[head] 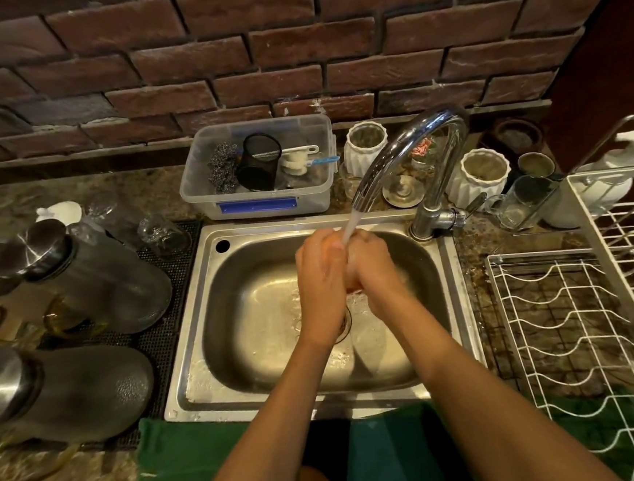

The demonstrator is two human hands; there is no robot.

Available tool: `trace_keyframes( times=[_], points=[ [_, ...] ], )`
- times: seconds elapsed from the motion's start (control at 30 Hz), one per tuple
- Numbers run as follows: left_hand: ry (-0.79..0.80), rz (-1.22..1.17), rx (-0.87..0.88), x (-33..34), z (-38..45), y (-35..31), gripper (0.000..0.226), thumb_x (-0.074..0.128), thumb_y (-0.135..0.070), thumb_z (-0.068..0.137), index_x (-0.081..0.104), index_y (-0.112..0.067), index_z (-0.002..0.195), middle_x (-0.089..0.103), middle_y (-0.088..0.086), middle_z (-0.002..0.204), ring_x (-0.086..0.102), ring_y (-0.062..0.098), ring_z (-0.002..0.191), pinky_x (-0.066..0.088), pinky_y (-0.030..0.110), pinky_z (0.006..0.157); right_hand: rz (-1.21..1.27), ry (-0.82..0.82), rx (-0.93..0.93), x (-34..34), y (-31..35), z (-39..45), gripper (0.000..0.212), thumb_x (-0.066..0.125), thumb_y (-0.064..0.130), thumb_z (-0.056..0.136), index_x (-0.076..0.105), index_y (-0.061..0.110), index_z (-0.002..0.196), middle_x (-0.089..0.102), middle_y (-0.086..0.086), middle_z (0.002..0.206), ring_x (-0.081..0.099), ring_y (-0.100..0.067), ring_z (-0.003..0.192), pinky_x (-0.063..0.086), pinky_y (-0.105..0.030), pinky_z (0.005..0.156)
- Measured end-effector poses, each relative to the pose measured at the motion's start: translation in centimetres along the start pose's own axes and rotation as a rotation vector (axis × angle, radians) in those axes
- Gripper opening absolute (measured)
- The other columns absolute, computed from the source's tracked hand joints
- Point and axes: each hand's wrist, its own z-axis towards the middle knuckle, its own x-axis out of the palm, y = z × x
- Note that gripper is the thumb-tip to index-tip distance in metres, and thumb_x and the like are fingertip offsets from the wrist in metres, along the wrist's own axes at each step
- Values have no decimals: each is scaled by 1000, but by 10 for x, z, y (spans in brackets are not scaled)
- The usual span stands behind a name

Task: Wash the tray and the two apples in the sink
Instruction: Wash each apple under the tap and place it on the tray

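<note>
A green cloth (181, 463) is lying over the counter's front edge, nearest the camera, and the person's two bare forearms are reaching out above it into the steel sink (219, 365). Over the basin, the left hand (320, 278) and the right hand (377, 273) are pressing together, both curled closed around one apple (336, 244), of which only an orange-red sliver is showing between the palms. Water is running from the chrome tap (420, 148) onto the apple and fingers, and is pooling round the drain. The tray and the second apple are not identifiable in this view. To the right, a white wire rack (564, 319) is standing on the counter; to the left, dark jars with metal lids (82, 270) are sitting on a black mat. Behind the sink, a clear plastic tub (263, 201) is holding steel scourers and brushes, with two white ribbed pots (364, 143) beside it, against a brick wall (255, 47).
</note>
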Motion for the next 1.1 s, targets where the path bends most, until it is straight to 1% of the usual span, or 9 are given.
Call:
trace_keyframes(
  times=[0.13, 0.27, 0.33, 0.4, 0.5, 0.67, 0.87, 1.0, 1.1],
  points=[
    [58, -275, -340, -3, 7, -9, 25, 49, -40, 102, 55, -30, 124, 65, 5, 121, 67, 22, 110, 58, 51, 90, 79, -78, -220, 2, -19, -15, 27, 43, 33, 95, 63, 27, 112, 69, -4, 109, 66, -22, 102, 56, -50, 91],
    [110, -509, -454, -6, 1, -3, 40, 57, -39, 99, 53, -16, 131, 66, 21, 124, 69, 30, 107, 60, 43, 79, -59, -113, -423, 4, -29, -16, 38, 44, 45, 98, 55, 26, 130, 55, 0, 130, 59, -14, 113, 53, -40, 92],
    [56, -506, -431, -5, -1, -1, 44, 67, -37, 93, 55, -15, 130, 66, 18, 123, 69, 28, 109, 58, 37, 75, -96, -89, -445, 5, -31, -19, 35, 42, 53, 97, 54, 33, 123, 53, 10, 122, 58, -5, 106, 50, -30, 79],
    [-16, -468, -408, -3, -2, 2, 42, 68, -36, 92, 58, -16, 127, 68, 14, 121, 69, 26, 109, 57, 32, 76, -123, -82, -445, 6, -29, -22, 33, 43, 56, 95, 54, 34, 118, 52, 14, 116, 59, -5, 103, 51, -26, 74],
    [-66, -422, -363, 0, -2, 6, 31, 62, -32, 97, 59, -16, 124, 72, 9, 114, 71, 22, 103, 57, 28, 75, -149, -91, -439, 7, -29, -29, 48, 38, 58, 97, 50, 28, 133, 54, 4, 131, 58, -15, 117, 56, -42, 91],
    [-82, -370, -318, -2, -4, 5, 33, 59, -42, 97, 57, -22, 123, 70, 3, 109, 70, 18, 97, 56, 25, 72, -173, -40, -458, 2, -49, -62, 57, 38, 43, 105, 19, 37, 158, 32, 7, 161, 43, -15, 141, 45, -43, 110],
    [-51, -423, -443, -9, -10, 4, 30, 57, -45, 98, 57, -26, 122, 71, 1, 107, 74, 27, 92, 59, 60, 78, -189, -95, -339, -49, -121, -100, 47, 47, 34, 103, 42, 36, 149, 48, 10, 153, 42, -6, 140, 37, -38, 117],
    [-35, -433, -475, -11, -17, 3, 30, 57, -43, 99, 56, -27, 124, 64, 6, 117, 70, 33, 102, 60, 58, 78, -547, -310, -311, -98, -179, -110, 49, 46, 33, 101, 45, 22, 149, 51, -2, 150, 44, -20, 138, 33, -51, 116],
    [-33, -444, -510, -11, -22, 1, 35, 58, -44, 97, 53, -29, 128, 59, 7, 127, 67, 33, 108, 60, 56, 78, -864, -294, -198, -120, -215, -109, 58, 41, 44, 101, 32, 25, 156, 23, 1, 167, 11, -21, 155, 4, -49, 125]
  ],
)
